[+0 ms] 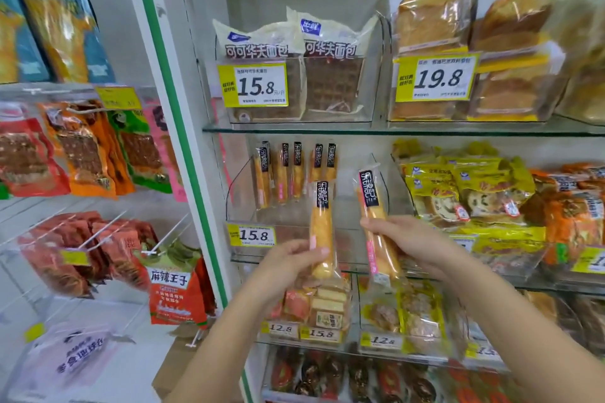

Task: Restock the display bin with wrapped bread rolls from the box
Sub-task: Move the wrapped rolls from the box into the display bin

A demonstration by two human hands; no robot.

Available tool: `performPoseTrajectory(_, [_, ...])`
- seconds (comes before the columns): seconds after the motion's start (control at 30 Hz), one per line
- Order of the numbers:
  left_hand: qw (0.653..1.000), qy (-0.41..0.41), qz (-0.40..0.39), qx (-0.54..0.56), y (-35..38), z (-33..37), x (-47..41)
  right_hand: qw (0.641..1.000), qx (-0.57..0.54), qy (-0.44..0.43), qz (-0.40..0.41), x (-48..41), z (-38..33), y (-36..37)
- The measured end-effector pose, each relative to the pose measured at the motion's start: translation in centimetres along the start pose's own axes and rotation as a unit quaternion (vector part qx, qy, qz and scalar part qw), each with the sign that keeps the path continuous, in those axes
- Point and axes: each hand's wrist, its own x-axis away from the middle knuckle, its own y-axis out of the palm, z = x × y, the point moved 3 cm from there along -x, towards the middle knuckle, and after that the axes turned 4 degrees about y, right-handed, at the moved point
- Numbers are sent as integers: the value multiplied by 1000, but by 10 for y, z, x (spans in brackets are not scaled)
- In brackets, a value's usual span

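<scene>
Bread rolls (322, 232) upright, label ends (322, 195) topmost.

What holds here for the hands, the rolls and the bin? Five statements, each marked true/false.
1. The left hand holds the left roll; the right hand holds the right roll. True.
2. Both held rolls stand roughly upright, black label on top. True.
3. The display bin is packed full. False: only a few back rolls stand along its rear.
4. The bin's price tag reads 19.8. False: it reads 15.8.
5. The right hand hangs open. False: its grip is wrapped round the right roll.
</scene>
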Motion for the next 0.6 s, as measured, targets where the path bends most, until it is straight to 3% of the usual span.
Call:
performPoseTrajectory(0.13, [999, -11, -2, -32, 11, 26, -38, 999, 29, 16, 34, -45, -19, -22])
performPoseTrajectory(0.3, [994, -19, 52, -90, 18, 42, -103, 993, 73, 31, 89, -105, -32, -46])
performPoseTrajectory(0.6, [968, -73, 63, -232, 26, 33, -200, 976, 138, 23, 168, -183, -40, -64])
